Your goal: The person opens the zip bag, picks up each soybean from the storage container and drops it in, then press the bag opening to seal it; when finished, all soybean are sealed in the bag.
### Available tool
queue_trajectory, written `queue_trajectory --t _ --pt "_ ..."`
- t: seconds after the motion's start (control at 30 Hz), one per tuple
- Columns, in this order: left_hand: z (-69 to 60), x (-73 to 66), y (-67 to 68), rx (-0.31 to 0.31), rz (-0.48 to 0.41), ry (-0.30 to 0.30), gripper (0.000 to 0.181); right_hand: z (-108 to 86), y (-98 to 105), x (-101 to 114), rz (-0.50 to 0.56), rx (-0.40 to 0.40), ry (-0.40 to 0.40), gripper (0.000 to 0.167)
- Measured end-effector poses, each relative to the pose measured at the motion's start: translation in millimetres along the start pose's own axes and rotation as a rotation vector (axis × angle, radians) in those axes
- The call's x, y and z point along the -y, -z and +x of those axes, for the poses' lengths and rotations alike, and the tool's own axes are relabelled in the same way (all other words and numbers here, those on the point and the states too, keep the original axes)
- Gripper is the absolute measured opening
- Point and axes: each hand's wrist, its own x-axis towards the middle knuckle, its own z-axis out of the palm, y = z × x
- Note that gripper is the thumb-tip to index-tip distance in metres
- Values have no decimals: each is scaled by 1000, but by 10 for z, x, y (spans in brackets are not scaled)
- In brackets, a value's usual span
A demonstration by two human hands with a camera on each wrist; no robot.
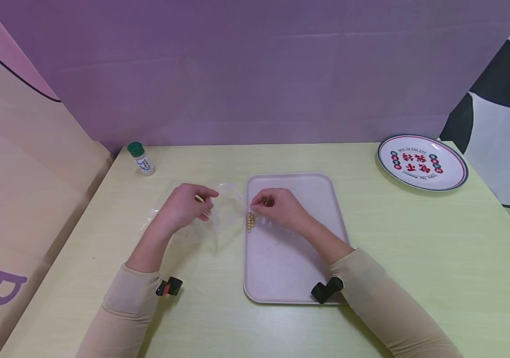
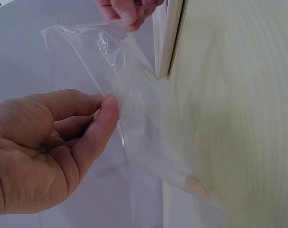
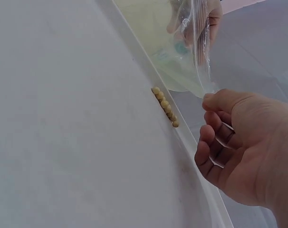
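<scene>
A clear plastic zip bag [image 2: 144, 118] stretches between the two hands, above the table just left of the tray. My left hand [image 1: 186, 206] pinches one edge of it between thumb and fingers, best seen in the left wrist view. At the bag's zip end, the thumb and forefinger of my right hand [image 1: 282, 206] pinch a corner, the other fingers loosely bent. Below that hand, several small round tan beans [image 3: 165, 105] lie in a short cluster against the left rim of the pale tray [image 1: 291, 268]. No contents can be made out in the bag.
A small bottle with a green cap [image 1: 140, 158] stands at the table's back left. On the back right lies a white oval plate [image 1: 420, 163] with red lettering and a dark rim. A purple cloth [image 1: 255, 74] hangs behind the light wooden table [image 1: 210, 308].
</scene>
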Motion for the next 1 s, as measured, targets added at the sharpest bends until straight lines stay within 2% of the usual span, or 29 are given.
queue_trajectory --t 0.2,0.43,1.0 --pt "0 -4 4 1 4 1 31 2 1 -2 -28 47 -44 5" --pt "-6 0 1 2 7 5 32 21 -10 -41 -53 84 -38 6" --pt "1 -23 -25 10 -2 22 31 20 -21 -62 -105 90 -25 4"
